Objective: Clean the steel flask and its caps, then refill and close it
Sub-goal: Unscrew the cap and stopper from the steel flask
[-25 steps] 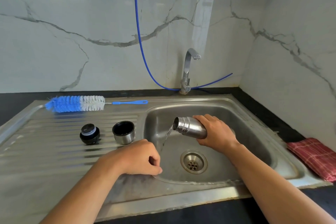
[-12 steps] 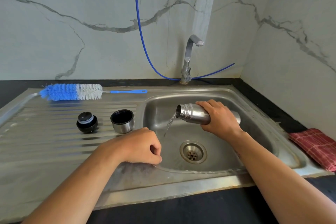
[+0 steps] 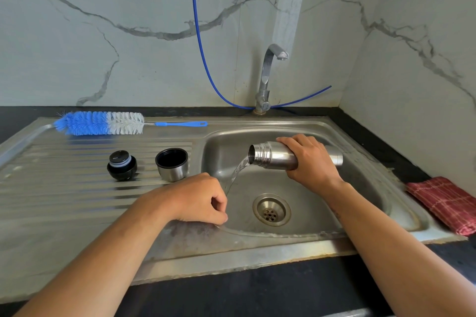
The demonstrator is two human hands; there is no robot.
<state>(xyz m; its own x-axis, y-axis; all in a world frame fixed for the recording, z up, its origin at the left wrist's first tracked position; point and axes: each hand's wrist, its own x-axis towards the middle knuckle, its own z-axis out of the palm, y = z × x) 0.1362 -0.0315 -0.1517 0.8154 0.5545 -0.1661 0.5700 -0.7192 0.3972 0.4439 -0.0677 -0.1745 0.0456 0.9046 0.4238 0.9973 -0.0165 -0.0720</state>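
Note:
My right hand (image 3: 310, 162) grips the steel flask (image 3: 273, 155) round its middle and holds it on its side over the sink basin (image 3: 360, 188), mouth to the left. Water runs out of the mouth into the basin. My left hand (image 3: 198, 199) rests on the basin's front left rim, fingers curled, holding nothing. On the ribbed drainboard (image 3: 64, 188) stand the black inner cap (image 3: 121, 165) and the steel outer cap (image 3: 172, 164), its open side up.
A blue and white bottle brush (image 3: 103, 123) lies along the back of the drainboard. The tap (image 3: 268, 77) stands behind the basin, with a blue hose (image 3: 199, 41) beside it. A red checked cloth (image 3: 445, 203) lies on the black counter at the right. The drain (image 3: 271, 210) is uncovered.
The flask has risen a little and the stream from its mouth has grown thicker. My left hand has stayed on the rim. The view has tilted slightly upward.

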